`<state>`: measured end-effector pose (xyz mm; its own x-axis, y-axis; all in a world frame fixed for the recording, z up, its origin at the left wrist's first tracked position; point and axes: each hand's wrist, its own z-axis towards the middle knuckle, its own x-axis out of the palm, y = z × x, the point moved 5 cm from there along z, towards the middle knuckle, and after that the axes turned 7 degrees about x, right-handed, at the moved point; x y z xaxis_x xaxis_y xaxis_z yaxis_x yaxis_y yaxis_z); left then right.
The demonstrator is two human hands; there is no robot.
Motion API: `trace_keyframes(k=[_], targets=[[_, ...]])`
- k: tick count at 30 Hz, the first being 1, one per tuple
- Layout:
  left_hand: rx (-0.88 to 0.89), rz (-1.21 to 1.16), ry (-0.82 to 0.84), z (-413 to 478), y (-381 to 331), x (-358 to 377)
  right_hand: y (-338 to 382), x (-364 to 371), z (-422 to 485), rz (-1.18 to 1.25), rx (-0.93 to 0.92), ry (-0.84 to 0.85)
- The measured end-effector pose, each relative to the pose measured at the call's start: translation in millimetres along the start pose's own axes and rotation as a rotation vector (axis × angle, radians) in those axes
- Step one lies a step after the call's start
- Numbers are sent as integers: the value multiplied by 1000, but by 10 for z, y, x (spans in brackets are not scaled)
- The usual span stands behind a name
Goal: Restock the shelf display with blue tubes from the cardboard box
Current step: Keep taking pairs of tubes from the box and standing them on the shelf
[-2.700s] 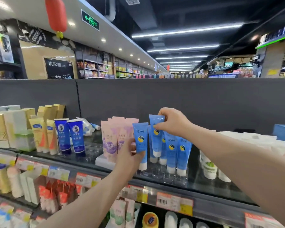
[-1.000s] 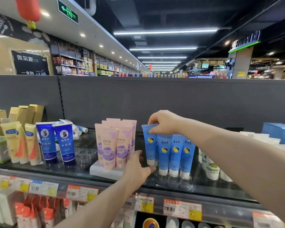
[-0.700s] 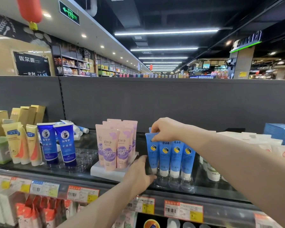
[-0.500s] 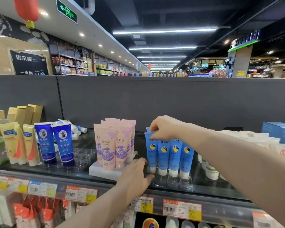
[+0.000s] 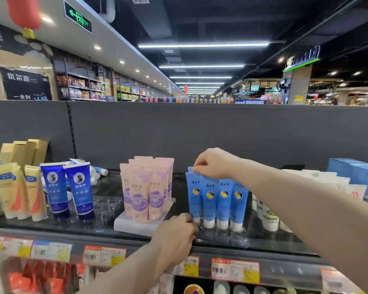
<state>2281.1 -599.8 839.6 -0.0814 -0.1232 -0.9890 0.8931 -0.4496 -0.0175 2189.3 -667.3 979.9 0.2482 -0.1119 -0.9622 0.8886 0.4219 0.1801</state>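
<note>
Head view: the right hand (image 5: pixel 216 164) pinches the top of the leftmost blue tube (image 5: pixel 194 194), labelled 隆力奇, upright on the shelf (image 5: pixel 263 240) beside pink tubes (image 5: pixel 140 192) marked 美加净; the left hand (image 5: pixel 176 236) curls at its cap, grip unclear.

A dark, glossy shelf (image 5: pixel 270 240) backed by a grey panel (image 5: pixel 200 132) carries rows of skincare goods. From the left: gold cartons (image 5: pixel 28 151) at the rear, yellow tubes (image 5: pixel 9 192) in front of them, then two dark-blue tubes (image 5: pixel 81 187) standing cap-down on a clear tray (image 5: pixel 108 206), with white tubes (image 5: pixel 98 171) lying flat behind. At centre, pink tubes (image 5: pixel 140 187) stand on a white base (image 5: pixel 132 225). Just to their right, four light-blue tubes (image 5: pixel 223 198) line the front of a clear holder (image 5: pixel 223 236). White tubs (image 5: pixel 269 219), white cartons (image 5: pixel 327 179) and pale-blue boxes (image 5: pixel 353 172) fill the right end. Price labels (image 5: pixel 235 270) run along the front edge.
</note>
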Motion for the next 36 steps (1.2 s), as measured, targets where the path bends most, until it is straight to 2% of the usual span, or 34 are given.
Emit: trace_keyframes(k=[4, 7, 11, 13, 15, 19, 23, 30, 36], targets=[[16, 21, -25, -4, -16, -73, -234, -363, -27, 39, 46, -78], [40, 13, -262, -18, -51, -320, -514, -510, -23, -40, 102, -94], [154, 29, -623, 108, -33, -709, -763, -468, -65, -146, 186, -4], [132, 50, -693, 216, -8, -872, -852, -407, -77, -181, 218, 31], [82, 65, -613, 349, -24, -994, -932, -328, -74, -226, 245, 59], [-23, 101, -274, 635, 24, -969, -1043, -180, -43, -265, 250, 95], [-30, 108, -124, 724, 2, -883, -1086, -127, -27, -233, 232, 114], [-3, 65, -170, 699, -28, -903, -962, -203, -7, -145, 129, 151], [3, 50, -166, 683, -29, -904, -969, -218, -30, -74, 156, 249]])
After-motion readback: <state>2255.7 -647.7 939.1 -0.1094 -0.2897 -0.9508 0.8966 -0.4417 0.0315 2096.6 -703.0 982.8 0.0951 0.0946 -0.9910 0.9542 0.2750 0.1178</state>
